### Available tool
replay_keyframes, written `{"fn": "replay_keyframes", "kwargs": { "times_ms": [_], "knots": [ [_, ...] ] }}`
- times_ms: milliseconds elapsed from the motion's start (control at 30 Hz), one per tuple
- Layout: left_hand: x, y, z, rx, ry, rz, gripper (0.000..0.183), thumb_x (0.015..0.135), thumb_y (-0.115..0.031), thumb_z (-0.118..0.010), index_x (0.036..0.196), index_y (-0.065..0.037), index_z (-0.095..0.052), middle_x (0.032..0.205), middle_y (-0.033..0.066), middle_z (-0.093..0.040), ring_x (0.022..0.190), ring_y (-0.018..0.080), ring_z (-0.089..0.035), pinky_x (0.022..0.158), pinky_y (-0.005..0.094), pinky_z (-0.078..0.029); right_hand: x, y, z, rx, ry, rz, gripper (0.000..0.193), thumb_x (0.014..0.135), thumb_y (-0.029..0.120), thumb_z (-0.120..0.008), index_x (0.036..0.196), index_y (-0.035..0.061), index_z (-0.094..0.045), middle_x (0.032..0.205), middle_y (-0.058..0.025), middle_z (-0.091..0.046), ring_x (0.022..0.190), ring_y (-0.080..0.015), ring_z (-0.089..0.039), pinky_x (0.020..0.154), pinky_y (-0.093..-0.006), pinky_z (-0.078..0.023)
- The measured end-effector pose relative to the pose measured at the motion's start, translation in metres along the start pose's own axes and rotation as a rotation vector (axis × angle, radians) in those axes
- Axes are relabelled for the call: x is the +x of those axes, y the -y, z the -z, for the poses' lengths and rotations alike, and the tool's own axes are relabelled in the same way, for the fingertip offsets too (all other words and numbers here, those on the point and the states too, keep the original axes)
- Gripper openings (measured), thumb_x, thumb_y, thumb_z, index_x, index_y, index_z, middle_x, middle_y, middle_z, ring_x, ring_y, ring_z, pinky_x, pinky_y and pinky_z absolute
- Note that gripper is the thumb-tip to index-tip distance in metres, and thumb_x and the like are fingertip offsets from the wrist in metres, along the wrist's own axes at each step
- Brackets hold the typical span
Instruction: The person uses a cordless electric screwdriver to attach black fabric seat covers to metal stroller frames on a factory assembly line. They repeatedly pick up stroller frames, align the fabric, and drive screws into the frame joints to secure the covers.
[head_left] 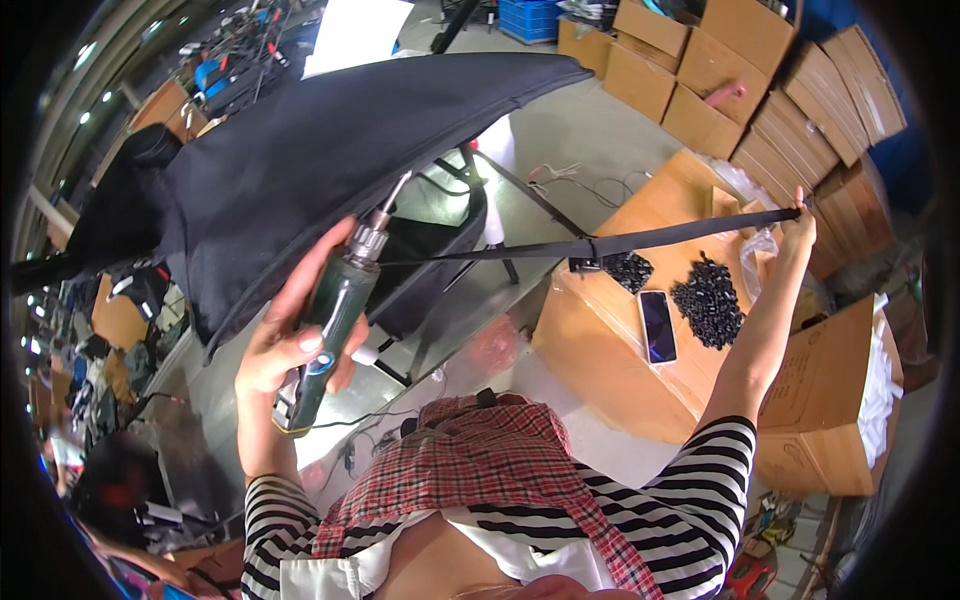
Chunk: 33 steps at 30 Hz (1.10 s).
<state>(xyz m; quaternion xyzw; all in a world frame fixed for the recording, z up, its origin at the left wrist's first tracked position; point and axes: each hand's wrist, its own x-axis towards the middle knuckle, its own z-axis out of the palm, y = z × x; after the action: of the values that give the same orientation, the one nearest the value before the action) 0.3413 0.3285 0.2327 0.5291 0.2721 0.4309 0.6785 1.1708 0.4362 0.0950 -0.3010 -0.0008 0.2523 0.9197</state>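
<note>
A dark green electric screwdriver (337, 312) is gripped in my left hand (270, 350), its metal bit pointing up and away. Just beyond the bit spreads a large black fabric cover (290, 150) over a frame, with dark tubes and legs partly showing beneath it. Far out to the right, my right hand (799, 230) is closed on the end of a black strap (660, 238). The strap runs taut across the view toward the fabric, passing over a cardboard surface; where it is attached is hidden behind the screwdriver.
On the cardboard surface (580, 335) at the right lie a phone (658, 327) and piles of small black plastic parts (708, 302). Cardboard boxes (700, 80) are stacked behind it. An open carton (830, 400) with white contents stands to the right. Cables (590, 182) trail on the floor.
</note>
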Motion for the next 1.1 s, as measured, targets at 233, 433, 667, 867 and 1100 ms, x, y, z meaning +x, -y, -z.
{"fn": "replay_keyframes", "kwargs": {
  "times_ms": [233,433,667,867,1100],
  "knots": [
    [-0.006,0.0,-0.007,0.044,-0.029,-0.02,0.105,0.077,-0.03,-0.075,0.159,-0.005,-0.015,0.075,0.0165,-0.057,0.046,0.0175,-0.055,0.045,0.0293,-0.046,-0.316,-0.161,-0.114,-0.56,0.673,0.506,0.02,0.096,0.02,-0.065,0.09,0.002,-0.072,0.08,-0.0038,-0.073,0.069,-0.0104,-0.058,0.062,-0.0247,-0.046],
    [-0.002,0.004,-0.006,0.035,-0.006,-0.038,0.101,0.082,-0.03,-0.074,0.159,-0.007,-0.013,0.075,0.0158,-0.055,0.046,0.0175,-0.054,0.045,0.0285,-0.046,-0.524,-0.298,-0.131,-0.683,1.034,0.562,0.013,0.087,0.007,-0.068,0.097,-0.0012,-0.073,0.09,-0.0224,-0.071,0.079,-0.036,-0.072,0.071,-0.0386,-0.058],
    [-0.003,0.004,-0.005,0.041,-0.032,-0.021,0.104,0.08,-0.029,-0.076,0.159,-0.006,-0.013,0.077,0.0166,-0.056,0.05,0.0185,-0.055,0.046,0.0291,-0.047,-0.538,-0.313,-0.146,-0.646,0.859,0.762,0.012,0.083,0.01,-0.075,0.084,0.0005,-0.067,0.077,-0.0151,-0.07,0.064,-0.0317,-0.069,0.057,-0.0364,-0.054],
    [0.002,0.005,-0.008,0.053,-0.039,0.003,0.105,0.079,-0.029,-0.076,0.159,-0.005,-0.013,0.077,0.016,-0.057,0.049,0.0185,-0.055,0.046,0.0297,-0.047,-0.531,-0.325,-0.151,-0.614,0.826,0.839,0.013,0.081,0.009,-0.077,0.081,0.0005,-0.067,0.076,-0.0133,-0.07,0.061,-0.0299,-0.068,0.055,-0.0347,-0.053],
    [0.007,0.008,-0.004,0.073,-0.043,-0.017,0.107,0.077,-0.029,-0.076,0.159,-0.003,-0.012,0.078,0.0166,-0.057,0.048,0.0183,-0.055,0.046,0.0296,-0.047,-0.522,-0.328,-0.16,-0.731,0.761,0.779,0.013,0.081,0.014,-0.077,0.081,0.0033,-0.069,0.065,-0.0109,-0.067,0.052,-0.0268,-0.065,0.05,-0.0346,-0.051]
  ]
}}
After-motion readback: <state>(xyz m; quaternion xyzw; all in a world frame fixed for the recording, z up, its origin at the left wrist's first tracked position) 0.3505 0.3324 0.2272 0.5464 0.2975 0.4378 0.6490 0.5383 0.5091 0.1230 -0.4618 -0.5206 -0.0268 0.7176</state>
